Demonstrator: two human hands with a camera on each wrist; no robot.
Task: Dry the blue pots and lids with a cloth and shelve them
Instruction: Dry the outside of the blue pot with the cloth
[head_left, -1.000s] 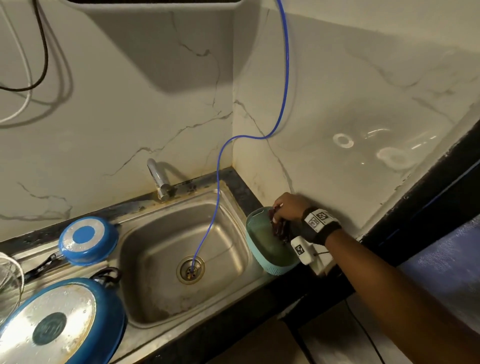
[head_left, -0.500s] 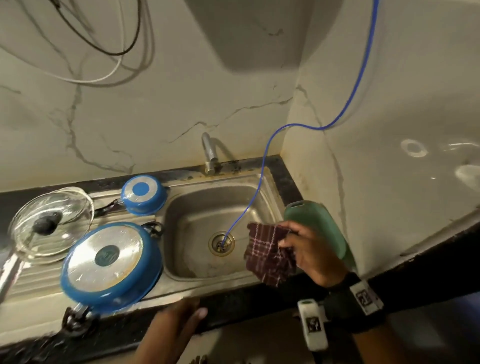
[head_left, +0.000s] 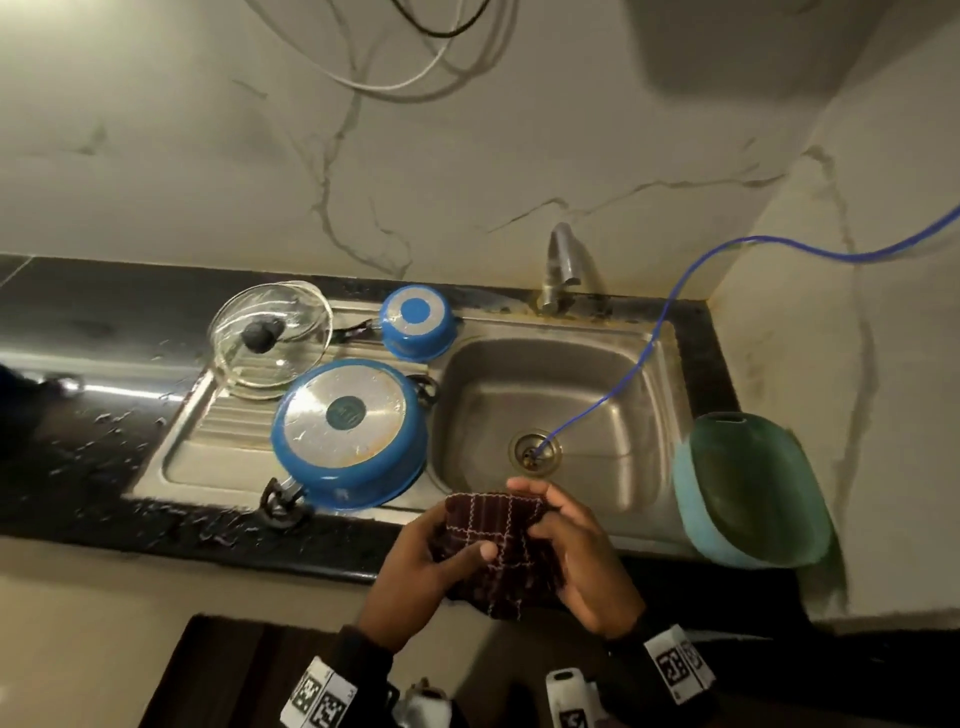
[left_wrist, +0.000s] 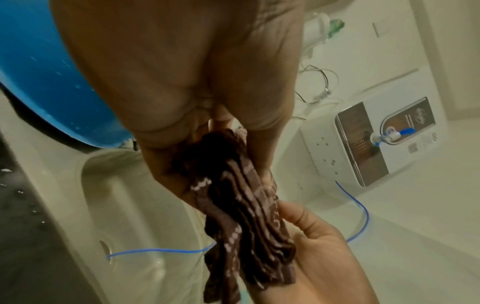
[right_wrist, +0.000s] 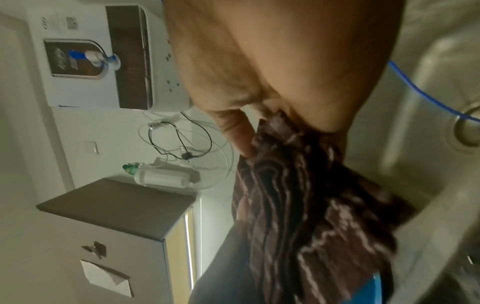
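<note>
A dark maroon checked cloth (head_left: 496, 545) is held by both hands over the counter's front edge, near the sink. My left hand (head_left: 441, 551) grips its left side, thumb on top. My right hand (head_left: 566, 540) pinches its right side. The left wrist view shows the cloth (left_wrist: 244, 209) bunched in folds between both palms; it (right_wrist: 311, 205) hangs the same way in the right wrist view. A large blue pot (head_left: 349, 434) lies upside down on the drainboard. A small blue pot (head_left: 417, 322) lies upside down behind it. A glass lid (head_left: 270, 338) with a black knob rests to the left.
The steel sink (head_left: 613, 374) has a tap (head_left: 558, 270) behind it and a blue hose (head_left: 623, 374) running into the drain. A teal basket (head_left: 748, 488) leans against the right wall. Water drops cover the black counter (head_left: 78, 457) on the left.
My right hand took the cloth out of the teal basket and carried it left to the front of the sink. My left hand came up and took hold of it too.
</note>
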